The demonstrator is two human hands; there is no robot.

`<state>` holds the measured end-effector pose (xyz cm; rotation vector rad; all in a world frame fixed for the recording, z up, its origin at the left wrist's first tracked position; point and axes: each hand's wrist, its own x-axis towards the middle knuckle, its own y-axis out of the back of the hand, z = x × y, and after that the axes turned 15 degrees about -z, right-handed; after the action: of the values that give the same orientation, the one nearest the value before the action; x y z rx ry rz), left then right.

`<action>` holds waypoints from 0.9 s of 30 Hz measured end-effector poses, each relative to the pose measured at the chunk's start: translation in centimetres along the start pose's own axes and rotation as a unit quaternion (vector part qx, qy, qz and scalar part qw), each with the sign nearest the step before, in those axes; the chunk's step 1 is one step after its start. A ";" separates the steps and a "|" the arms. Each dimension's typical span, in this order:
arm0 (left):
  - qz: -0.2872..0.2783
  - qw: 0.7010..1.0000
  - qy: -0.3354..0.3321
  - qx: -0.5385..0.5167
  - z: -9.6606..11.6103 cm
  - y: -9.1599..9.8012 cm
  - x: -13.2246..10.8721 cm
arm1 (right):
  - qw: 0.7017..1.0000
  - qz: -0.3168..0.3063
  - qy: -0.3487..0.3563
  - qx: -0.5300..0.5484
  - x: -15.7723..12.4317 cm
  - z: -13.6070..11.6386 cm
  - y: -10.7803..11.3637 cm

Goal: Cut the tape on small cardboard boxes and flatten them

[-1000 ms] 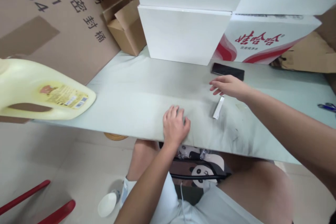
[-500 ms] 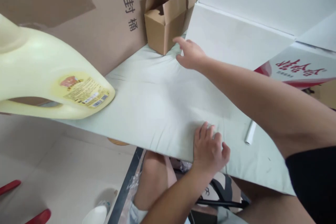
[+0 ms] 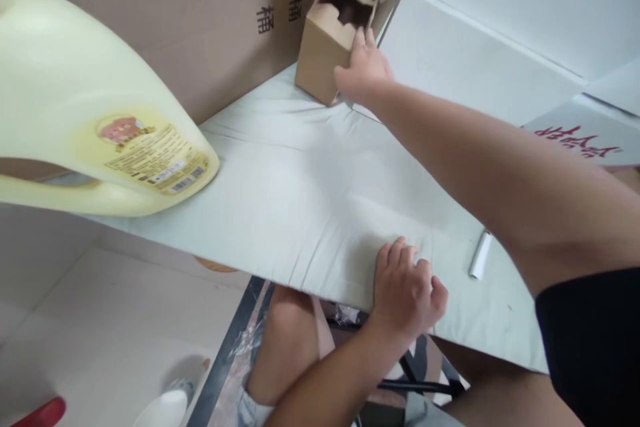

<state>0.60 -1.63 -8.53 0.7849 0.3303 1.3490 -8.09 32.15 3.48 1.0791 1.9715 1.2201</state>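
A small open cardboard box point(image 3: 323, 57) stands at the back of the cloth-covered table, its upper flaps raised and its inside dark. My right hand point(image 3: 365, 70) is closed on the box's near right corner, fingers at the upper edge and thumb lower on the side. Part of that side is hidden behind the hand. My left hand point(image 3: 407, 290) rests on the pale green cloth point(image 3: 280, 207) at the table's front edge, fingers slightly bent and apart, holding nothing.
A big pale yellow jug point(image 3: 100, 93) with a label lies on the left. Behind it rises a large carton point(image 3: 210, 33) with printed characters. A short white tube point(image 3: 481, 255) lies under my right forearm. White panels point(image 3: 465, 53) stand at the back right.
My right hand has moved forward from beside the small box to take hold of its corner. The box looks turned, showing more of its inside. My left hand stays at the table edge.
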 end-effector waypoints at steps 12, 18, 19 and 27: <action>0.000 0.997 0.012 0.077 -0.6 -0.1 0.5 | 0.991 0.103 -0.067 0.049 -28.8 4.6 3.0; -0.057 0.988 0.044 0.134 -0.4 0.7 1.2 | 0.934 0.315 -0.124 0.114 -39.5 8.4 1.8; -0.067 0.987 0.052 0.139 -0.3 0.8 1.3 | 0.924 0.333 -0.145 0.124 -40.2 8.6 1.6; -0.117 0.973 0.095 0.176 0.7 1.2 2.4 | 0.938 0.316 -0.083 0.114 -40.8 10.6 2.0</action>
<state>0.67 0.48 -6.75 0.8793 0.8067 1.1576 21.69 2.31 3.16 1.9728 1.7113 1.1613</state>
